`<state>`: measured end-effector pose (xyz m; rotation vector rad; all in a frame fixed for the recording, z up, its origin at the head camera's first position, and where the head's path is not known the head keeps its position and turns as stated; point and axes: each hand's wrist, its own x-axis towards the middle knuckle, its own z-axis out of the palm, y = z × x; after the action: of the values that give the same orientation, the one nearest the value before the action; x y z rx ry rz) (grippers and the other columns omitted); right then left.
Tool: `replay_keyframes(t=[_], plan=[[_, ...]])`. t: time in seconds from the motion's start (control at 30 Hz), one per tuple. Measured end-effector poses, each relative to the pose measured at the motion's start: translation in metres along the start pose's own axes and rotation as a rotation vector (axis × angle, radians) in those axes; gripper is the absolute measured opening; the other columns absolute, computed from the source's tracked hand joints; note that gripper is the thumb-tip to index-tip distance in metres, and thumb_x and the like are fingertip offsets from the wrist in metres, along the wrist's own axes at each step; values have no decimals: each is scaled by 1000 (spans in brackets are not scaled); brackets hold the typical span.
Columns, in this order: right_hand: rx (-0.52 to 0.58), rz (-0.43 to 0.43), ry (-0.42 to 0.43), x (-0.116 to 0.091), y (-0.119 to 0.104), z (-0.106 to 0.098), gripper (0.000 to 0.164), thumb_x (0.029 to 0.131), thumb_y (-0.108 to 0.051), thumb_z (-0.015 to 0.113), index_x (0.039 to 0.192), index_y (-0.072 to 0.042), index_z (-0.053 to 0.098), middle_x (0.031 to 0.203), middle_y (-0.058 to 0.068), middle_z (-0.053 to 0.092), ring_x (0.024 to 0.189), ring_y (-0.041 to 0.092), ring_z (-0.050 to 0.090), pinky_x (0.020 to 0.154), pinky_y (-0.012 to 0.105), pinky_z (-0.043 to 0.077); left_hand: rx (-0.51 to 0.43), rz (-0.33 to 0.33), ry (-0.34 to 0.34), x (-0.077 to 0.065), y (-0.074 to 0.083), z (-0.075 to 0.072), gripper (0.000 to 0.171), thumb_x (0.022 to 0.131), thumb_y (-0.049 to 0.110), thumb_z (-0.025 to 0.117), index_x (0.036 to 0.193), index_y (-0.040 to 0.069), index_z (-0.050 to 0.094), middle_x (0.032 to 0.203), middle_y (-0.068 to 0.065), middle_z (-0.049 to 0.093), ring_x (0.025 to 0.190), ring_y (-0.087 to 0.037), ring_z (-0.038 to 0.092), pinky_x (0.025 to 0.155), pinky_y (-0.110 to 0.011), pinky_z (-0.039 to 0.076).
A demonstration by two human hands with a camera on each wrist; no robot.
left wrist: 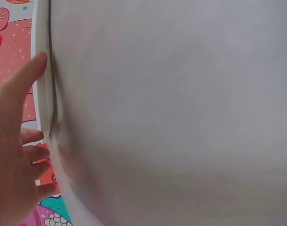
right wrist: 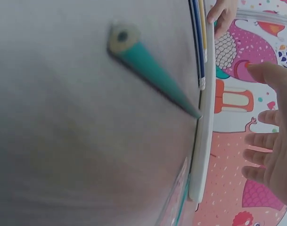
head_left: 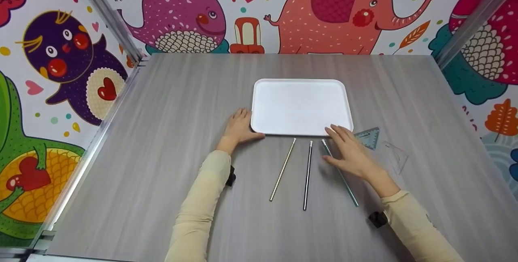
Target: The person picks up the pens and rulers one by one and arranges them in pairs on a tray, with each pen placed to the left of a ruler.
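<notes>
A white rectangular tray (head_left: 301, 106) lies on the table. My left hand (head_left: 238, 128) is at its front left corner, fingers along the left side; the thumb meets the tray's edge (left wrist: 43, 101) in the left wrist view. Over the front right corner hovers my right hand (head_left: 351, 153), fingers spread and holding nothing. In front of the tray lie a gold pencil (head_left: 282, 171), a dark blue pencil (head_left: 307, 177) and a green pencil (head_left: 349, 189), partly under the right hand. In the right wrist view the green pencil (right wrist: 155, 70) points at the tray's edge.
Right of the tray lie a teal triangular set square (head_left: 370, 137) and a clear set square (head_left: 400, 159), both near the right hand. Walls with printed cartoon animals and metal posts (head_left: 109, 15) border the grey table (head_left: 182, 104).
</notes>
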<state>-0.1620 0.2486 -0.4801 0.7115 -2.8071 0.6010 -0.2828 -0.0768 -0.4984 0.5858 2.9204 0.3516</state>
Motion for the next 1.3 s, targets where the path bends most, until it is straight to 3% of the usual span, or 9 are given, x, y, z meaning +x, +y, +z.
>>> replay_keyframes(t=[0.2,0.53,0.77,0.93,1.3], plan=[[41,-13,13,0,-11,4,78,76,-35,70,136,1,37,135,23,39,124,35,36,100,49,32,-44,-1,3,1,0,2,98,71,59,65,138,-4,31,143,-23,29,134,-34,22,109,-46,18],[24,44,-51,0,-33,10,81,73,-42,70,132,5,41,131,24,43,120,38,41,99,48,34,-127,-15,22,-1,-3,3,97,69,56,69,137,-3,33,142,-23,31,134,-34,22,109,-44,18],[-5,57,-66,-1,-43,15,76,71,-42,71,125,5,47,123,25,50,114,38,46,96,50,37,-186,-5,56,2,-6,9,102,64,65,66,135,-2,36,139,-24,35,132,-34,24,108,-46,19],[-10,82,-93,-3,-51,17,73,71,-45,69,123,2,49,120,24,51,112,38,48,94,50,39,-176,-17,50,0,-3,8,93,68,55,69,136,0,37,139,-23,35,132,-33,24,108,-46,20],[17,124,-98,-1,-71,24,69,66,-45,73,114,0,54,98,12,56,82,25,54,69,40,48,-169,-45,29,0,-1,7,93,69,55,69,138,3,35,141,-21,33,133,-32,23,108,-46,19]])
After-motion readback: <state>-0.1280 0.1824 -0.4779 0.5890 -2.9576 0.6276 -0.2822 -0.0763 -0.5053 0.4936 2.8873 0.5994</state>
